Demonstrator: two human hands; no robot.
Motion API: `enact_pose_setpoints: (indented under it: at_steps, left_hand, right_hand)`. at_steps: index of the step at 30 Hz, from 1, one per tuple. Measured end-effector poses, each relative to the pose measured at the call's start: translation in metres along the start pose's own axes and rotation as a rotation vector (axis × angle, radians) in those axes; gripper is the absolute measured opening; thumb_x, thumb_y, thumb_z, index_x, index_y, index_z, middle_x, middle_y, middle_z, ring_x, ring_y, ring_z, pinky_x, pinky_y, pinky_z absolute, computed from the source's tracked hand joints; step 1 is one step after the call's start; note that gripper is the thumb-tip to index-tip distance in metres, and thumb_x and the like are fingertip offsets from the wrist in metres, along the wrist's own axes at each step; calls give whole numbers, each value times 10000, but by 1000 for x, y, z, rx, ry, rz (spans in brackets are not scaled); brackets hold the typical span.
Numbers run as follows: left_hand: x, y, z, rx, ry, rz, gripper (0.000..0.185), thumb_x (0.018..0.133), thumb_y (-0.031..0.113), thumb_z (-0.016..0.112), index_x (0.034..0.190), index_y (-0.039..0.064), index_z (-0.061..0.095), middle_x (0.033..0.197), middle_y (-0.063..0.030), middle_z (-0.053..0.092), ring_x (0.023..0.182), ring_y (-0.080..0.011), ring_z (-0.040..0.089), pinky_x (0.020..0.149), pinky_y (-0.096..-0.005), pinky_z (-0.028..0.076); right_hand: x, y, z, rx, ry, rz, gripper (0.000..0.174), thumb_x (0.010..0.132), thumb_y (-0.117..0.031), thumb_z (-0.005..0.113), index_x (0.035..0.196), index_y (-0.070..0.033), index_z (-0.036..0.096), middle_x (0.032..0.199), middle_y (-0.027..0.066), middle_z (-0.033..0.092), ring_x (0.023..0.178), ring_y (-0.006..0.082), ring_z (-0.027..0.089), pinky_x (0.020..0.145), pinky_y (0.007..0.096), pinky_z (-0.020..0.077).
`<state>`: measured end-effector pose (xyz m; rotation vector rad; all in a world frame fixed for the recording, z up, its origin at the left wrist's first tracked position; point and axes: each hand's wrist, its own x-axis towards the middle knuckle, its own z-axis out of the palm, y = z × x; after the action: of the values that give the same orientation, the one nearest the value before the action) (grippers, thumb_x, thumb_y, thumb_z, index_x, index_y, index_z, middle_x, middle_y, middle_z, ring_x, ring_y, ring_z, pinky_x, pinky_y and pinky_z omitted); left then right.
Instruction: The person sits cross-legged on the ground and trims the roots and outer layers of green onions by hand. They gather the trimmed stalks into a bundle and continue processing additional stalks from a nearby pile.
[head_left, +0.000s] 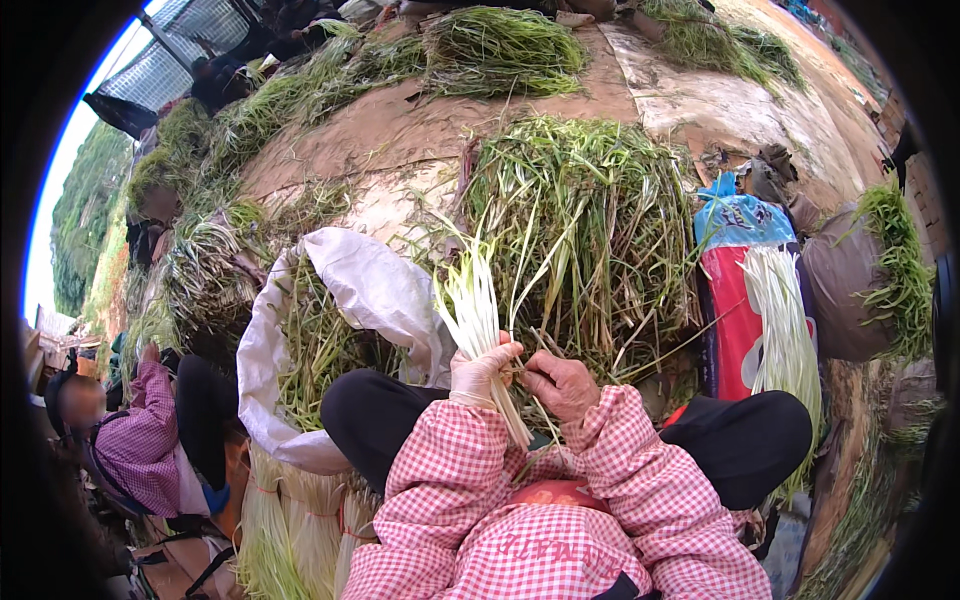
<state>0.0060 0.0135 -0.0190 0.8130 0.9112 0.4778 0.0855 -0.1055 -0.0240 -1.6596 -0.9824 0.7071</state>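
Observation:
My left hand (480, 369), in a thin pale glove, is wrapped around a bunch of white chive-like stalks (474, 304) with yellow-green tips. The bunch tilts, tips up and left, with its cut ends below my fist. Close beside it, my right hand (564, 384) is bare, its fingertips pinched on a single thin stalk (517, 300) apart from the bunch. Just beyond both hands lies a big heap of uncleaned green stalks (592, 247) with dry brown leaves. On my right, a layer of cleaned white stalks (780, 322) rests on a red and blue printed sack (724, 300).
At my left stands an open white woven sack (262, 360) holding leafy scraps (322, 337). Tied bundles of pale stalks (289, 517) are below it. A person in a checked top (142, 435) sits farther left. More green heaps (502, 52) lie across the ground, and a brown sack (847, 277) at right.

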Motion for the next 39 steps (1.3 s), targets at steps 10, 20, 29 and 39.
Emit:
enact_pose_setpoints:
  at_steps: [10,20,29,39]
  left_hand:
    - [27,37,-36,-414,-139,131,153,784,4,585,926,61,573,806,-110,609,444,-95,482,363,-230,368]
    - [14,28,-21,-246,-135,80,197,753,-1,614,934,36,544,781,-117,618,433,-106,505,364,-229,392]
    - [12,23,-17,-228,-207,27,203,741,-4,625,927,18,544,777,-133,627,442,-105,517,375,-212,382]
    - [21,11,-4,-228,-8,125,198,701,-44,644,872,12,560,688,-127,621,417,-106,514,343,-216,382]
  right_hand:
    - [-41,95,-22,-723,-470,675,226,837,-202,466,971,-76,596,983,130,598,912,276,559,803,371,446]
    - [0,15,-18,-14,-6,-27,353,748,-195,629,1042,-15,554,874,74,469,708,140,504,618,252,424]
    - [-6,5,7,833,-250,315,287,848,-166,539,1106,-48,502,696,-21,502,530,40,428,465,180,332]
    - [-17,11,6,901,-236,335,205,895,-251,468,814,-63,483,540,-44,405,405,40,342,380,178,269]
